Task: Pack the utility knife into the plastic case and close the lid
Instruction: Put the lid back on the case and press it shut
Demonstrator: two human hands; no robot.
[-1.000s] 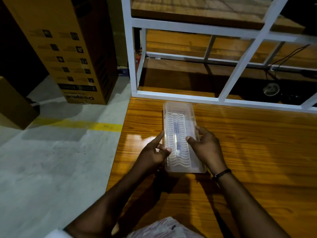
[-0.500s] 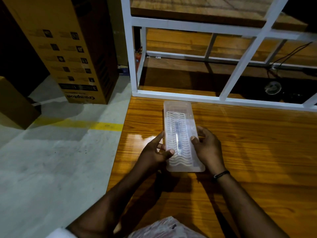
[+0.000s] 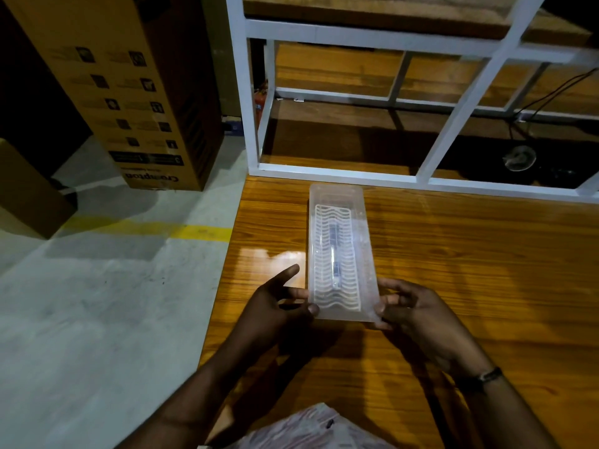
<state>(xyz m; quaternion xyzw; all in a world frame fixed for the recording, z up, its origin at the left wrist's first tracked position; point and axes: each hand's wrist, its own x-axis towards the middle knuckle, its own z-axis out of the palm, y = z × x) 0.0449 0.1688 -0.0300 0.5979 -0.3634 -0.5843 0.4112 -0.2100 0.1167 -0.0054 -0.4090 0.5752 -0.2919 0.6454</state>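
A long clear plastic case (image 3: 358, 241) lies lengthwise on the wooden table (image 3: 470, 270), its lid down over a white wavy rack inside. The utility knife (image 3: 334, 254) shows through the lid as a dark slim bar along the case's middle. My left hand (image 3: 278, 306) grips the case's near left corner, thumb on top, index finger stretched out beside the wall. My right hand (image 3: 408, 306) grips the near right corner with thumb and fingertips.
A white metal frame (image 3: 350, 179) with wooden shelves stands just behind the case. The table's left edge drops to a concrete floor with a yellow line (image 3: 181, 230). Tall cardboard boxes (image 3: 136, 92) stand far left. A black cable and round object (image 3: 518, 158) lie at the back right.
Both hands have slid from the middle of the case's sides to its near corners. The case stays in place on the table.
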